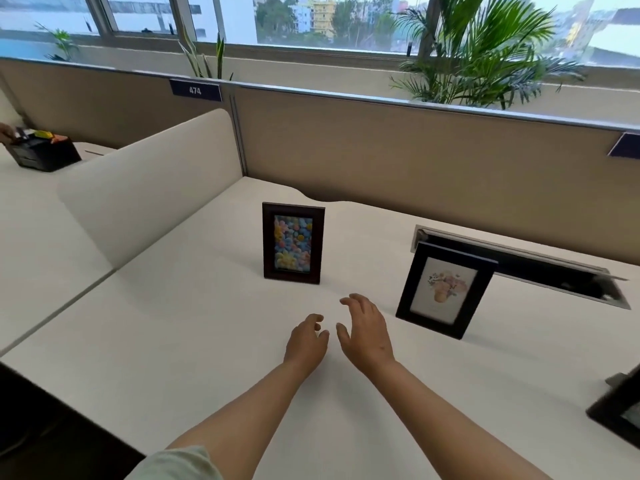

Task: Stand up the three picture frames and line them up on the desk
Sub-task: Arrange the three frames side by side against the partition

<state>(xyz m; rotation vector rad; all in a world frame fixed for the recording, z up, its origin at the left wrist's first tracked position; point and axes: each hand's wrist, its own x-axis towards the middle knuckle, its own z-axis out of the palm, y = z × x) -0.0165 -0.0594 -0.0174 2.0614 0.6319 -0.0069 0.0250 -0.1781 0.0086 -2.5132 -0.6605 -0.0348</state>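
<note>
A dark brown frame [293, 243] with a colourful flower picture stands upright in the middle of the white desk [180, 334]. To its right a black frame [445, 289] with a pale bouquet print stands upright, turned slightly. A third dark frame [618, 412] is cut off at the right edge, and how it rests cannot be made out. My left hand [306, 339] and my right hand [367, 329] hover close together over the desk in front of the brown frame. Both hold nothing. The left fingers are loosely curled, the right fingers spread.
An open cable tray slot [540, 268] lies behind the black frame. A cream divider panel [149, 181] bounds the desk on the left, a tan partition [415, 161] at the back. A black box [43, 152] sits on the neighbouring desk, with another person's hand [5, 131] at it.
</note>
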